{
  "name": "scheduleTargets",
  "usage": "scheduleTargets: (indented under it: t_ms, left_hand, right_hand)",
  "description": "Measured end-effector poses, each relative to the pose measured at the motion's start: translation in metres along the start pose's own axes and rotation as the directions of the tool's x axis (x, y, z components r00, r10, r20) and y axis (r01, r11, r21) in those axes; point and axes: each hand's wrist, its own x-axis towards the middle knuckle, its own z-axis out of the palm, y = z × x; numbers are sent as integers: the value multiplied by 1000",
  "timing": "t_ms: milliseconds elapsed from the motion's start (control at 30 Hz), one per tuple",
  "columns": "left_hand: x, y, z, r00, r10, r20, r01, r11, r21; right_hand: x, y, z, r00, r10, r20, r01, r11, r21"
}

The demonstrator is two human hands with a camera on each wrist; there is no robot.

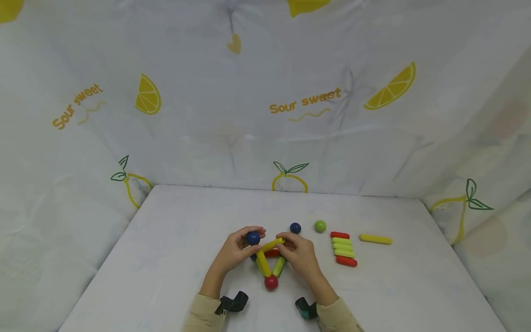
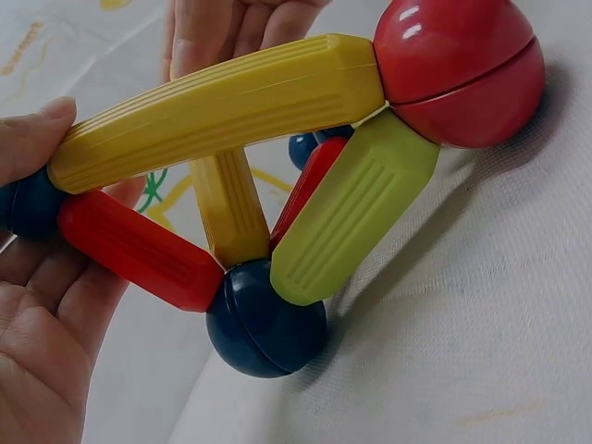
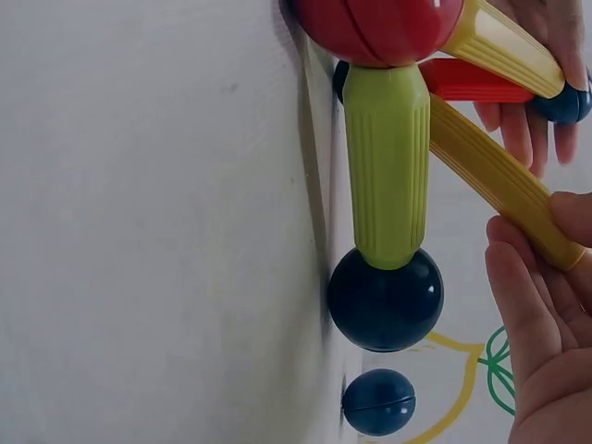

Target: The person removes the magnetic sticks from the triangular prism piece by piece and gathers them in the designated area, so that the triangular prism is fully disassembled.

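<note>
A magnetic-looking frame of balls and rods stands on the table, with a red ball (image 1: pixel 271 282) at its front corner. My left hand (image 1: pixel 235 249) pinches a raised blue ball (image 1: pixel 253 238). From that ball a yellow rod (image 2: pixel 222 97) slopes down to the red ball, and a short red rod (image 2: pixel 139 250) runs to a lower blue ball (image 2: pixel 266 319). My right hand (image 1: pixel 299 253) pinches the upper end of another yellow rod (image 3: pixel 499 180), whose lower end meets that lower blue ball. A green rod (image 3: pixel 387 166) joins the red ball to another blue ball (image 3: pixel 386 298).
Behind the right hand lie a loose blue ball (image 1: pixel 295 228) and a green ball (image 1: pixel 320 226). To the right, several short rods (image 1: pixel 343 247), red and green, lie in a row. A yellow rod (image 1: pixel 375 239) lies beyond them. A printed curtain (image 1: pixel 232 138) hangs behind the table.
</note>
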Motion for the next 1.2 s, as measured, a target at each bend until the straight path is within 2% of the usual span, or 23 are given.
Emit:
scheduleTargets:
  t_ms: [167,267,367,500,667,733,933,1067,1200]
  left_hand:
    - [0,-1,1,1000,-17,-5,17,1000,12]
    - [0,-1,1,999,-32,-1,32,999,13]
    - [0,-1,1,999,-40,4,40,999,4]
    - [0,0,1,999,-37,3,37,999,-1]
    - [0,2,1,1000,-29,0,29,1000,-1]
    - [0,2,1,1000,-30,-1,30,1000,-5]
    - [0,1,1,999,-35,-6,35,999,-5]
    - [-1,1,1,999,-44,0,44,999,-3]
    - [0,1,1,999,-41,1,41,999,-3]
  right_hand:
    - [0,5,-1,997,-8,-80,5,999,-45]
    - [1,9,-6,993,33,-115,-37,999,-37]
    - [2,12,-18,988,102,-116,-102,995,11]
    - [0,18,-43,978,185,-99,-177,981,84]
    - [-7,31,-86,971,225,-80,-213,968,132]
    - [-11,37,-104,970,233,-75,-223,967,125]
    - [-21,63,-149,960,226,-164,-224,974,29]
    - [-29,77,-173,939,278,-203,-263,960,97]
    - [-33,90,-189,899,370,-233,-321,921,222]
